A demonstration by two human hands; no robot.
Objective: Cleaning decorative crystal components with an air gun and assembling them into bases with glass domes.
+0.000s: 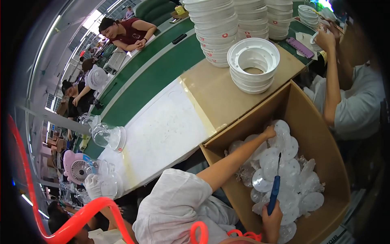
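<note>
We are closing our right hand (271, 217) around the blue handle of a screwdriver (275, 187), its thin dark shaft pointing up over the contents of the cardboard box (325, 134). Our left hand (269, 132) is reaching into the far end of the same box, fingers curled onto one of the clear plastic discs (284, 138); whether it is gripping that disc or merely pressing on it we cannot tell.

The box is holding a loose heap of these discs: thin, round, translucent, glossy, dotted with small holes, several overlapping and tilted. We are judging the work as in its early part, since the heap is looking deep and no disc is lying on the bench outside the box.

Beyond the box's far wall, a short stack of white moulded rings (253, 65) is sitting on a brown board (219, 97), with taller stacks (215, 28) behind it. Left of the box, a pale scuffed mat (162, 130) is covering the green bench (158, 77); further left, clear domed covers (107, 136) and a small pink fan (77, 166) are standing. Right of the box, another person's arm (331, 77) is working.
</note>
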